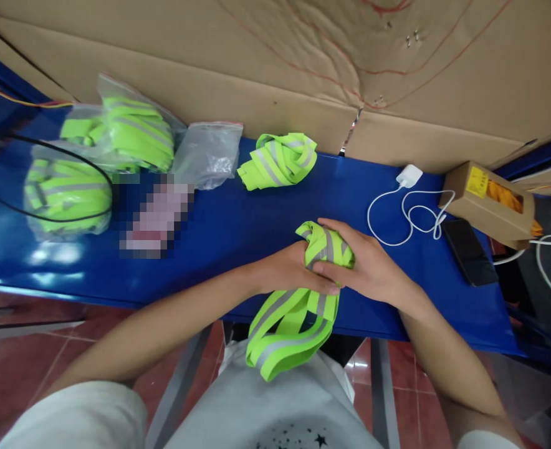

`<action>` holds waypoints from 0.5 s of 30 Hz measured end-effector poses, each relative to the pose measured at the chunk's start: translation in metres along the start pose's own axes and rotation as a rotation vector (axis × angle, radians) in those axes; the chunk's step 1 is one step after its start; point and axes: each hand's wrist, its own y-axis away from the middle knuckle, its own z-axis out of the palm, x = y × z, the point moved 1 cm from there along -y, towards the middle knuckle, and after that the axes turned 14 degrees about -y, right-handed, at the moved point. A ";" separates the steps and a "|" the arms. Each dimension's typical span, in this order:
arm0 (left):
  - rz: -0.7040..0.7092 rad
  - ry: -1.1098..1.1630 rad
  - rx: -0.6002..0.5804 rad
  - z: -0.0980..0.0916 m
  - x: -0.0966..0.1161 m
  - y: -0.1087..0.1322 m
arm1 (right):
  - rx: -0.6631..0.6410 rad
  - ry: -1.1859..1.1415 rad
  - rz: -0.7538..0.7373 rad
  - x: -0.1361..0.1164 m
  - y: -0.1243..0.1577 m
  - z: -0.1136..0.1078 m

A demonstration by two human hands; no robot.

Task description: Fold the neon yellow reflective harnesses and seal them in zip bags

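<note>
Between both hands is a neon yellow-green reflective strap (pixel 290 342) with a grey stripe. Part of it is bunched into a roll, and a loose loop hangs down past the table's front edge. My left hand (pixel 287 267) closes around the lower left of the bundle, its thumb toward the hanging part. From the right, my right hand (pixel 366 265) wraps the same bundle, thumb across its front. Some fingers of both hands are hidden behind the strap. Beyond the hands, a second bundled reflective strap (pixel 282 161) lies near the back of the table.
Clear bags of reflective straps (pixel 70 190) sit at the left, beside a clear plastic bag (pixel 210 153) and a blurred-out pink item (pixel 159 215). At the right of the blue table (pixel 201 249) are a white charger (pixel 410 176) with cable, a black phone (pixel 470 251) and a cardboard box (pixel 485 206).
</note>
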 end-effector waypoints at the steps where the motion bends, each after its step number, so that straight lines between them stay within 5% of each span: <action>1: -0.012 0.030 0.019 0.000 -0.001 -0.001 | 0.003 -0.017 0.035 0.001 -0.001 0.003; 6: -0.156 0.238 0.145 0.004 -0.010 -0.004 | 0.062 -0.066 0.034 0.007 -0.007 0.011; 11: -0.159 0.439 0.038 0.012 -0.012 -0.002 | 0.272 0.030 -0.050 0.003 -0.005 0.006; 15: -0.190 0.298 0.009 0.013 -0.011 0.001 | 0.275 -0.064 -0.015 0.000 -0.003 0.004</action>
